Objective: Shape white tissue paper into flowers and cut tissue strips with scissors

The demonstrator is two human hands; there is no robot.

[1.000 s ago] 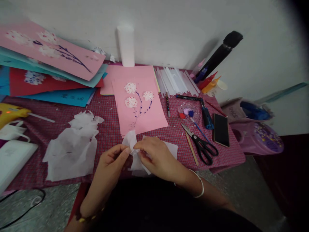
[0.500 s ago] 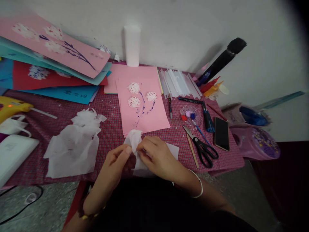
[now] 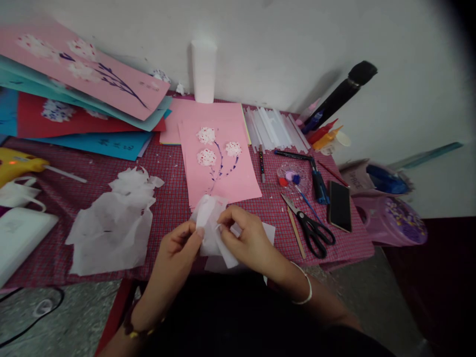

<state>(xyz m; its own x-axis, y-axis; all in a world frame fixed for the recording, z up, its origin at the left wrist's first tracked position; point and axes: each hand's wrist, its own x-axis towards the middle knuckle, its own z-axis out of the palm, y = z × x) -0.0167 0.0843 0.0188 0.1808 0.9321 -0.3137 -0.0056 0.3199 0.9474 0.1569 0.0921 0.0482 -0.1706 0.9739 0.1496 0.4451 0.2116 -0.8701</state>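
A thin white tissue paper (image 3: pixel 210 220) is stretched between my two hands, close to the table's front edge. My left hand (image 3: pixel 178 248) pinches its left side between thumb and fingers. On the other side my right hand (image 3: pixel 245 238) is closed on the tissue with bent fingers. Just beyond lies a pink sheet (image 3: pixel 223 183) bearing three white speckled flowers and dark blue stems. Some white paper (image 3: pixel 268 235) shows under and beside my right hand. To the left rests a crumpled pile of tissue (image 3: pixel 109 233).
Scissors (image 3: pixel 312 228), a wooden stick (image 3: pixel 296 233), a paint palette (image 3: pixel 292 177) and a phone (image 3: pixel 339 206) lie on the right. Glue sticks (image 3: pixel 275 129) are at the back. A yellow glue gun (image 3: pixel 18 163) and stacked painted cards (image 3: pixel 111 89) occupy the left side.
The tissue between my hands has gone from bunched and narrow to spread wider. My right hand has shifted slightly right, still gripping it.
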